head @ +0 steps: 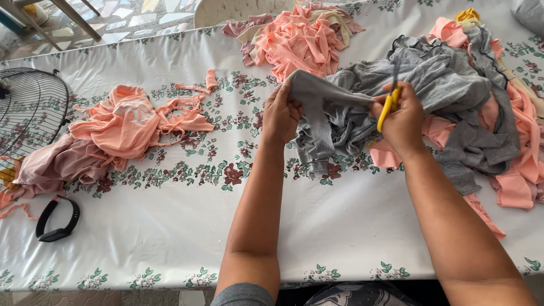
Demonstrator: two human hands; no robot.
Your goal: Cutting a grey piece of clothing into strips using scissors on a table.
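- Left hand: fingers pinched on a corner of the grey fabric, drawing it taut, apparently to present a firm edge to the blades.
- Right hand: fingers closed around yellow-handled scissors, blades raised over the stretched cloth.
- The grey fabric lies on the counter, trailing into a grey-and-peach heap to the right.
- Sorted piles — peach scraps left, another behind.
- No containers visible; a black wristband lies apart.

Grey fabric piece: pulled taut, rumpled below, over table. Yellow-handled scissors: upright, blades at fabric edge.
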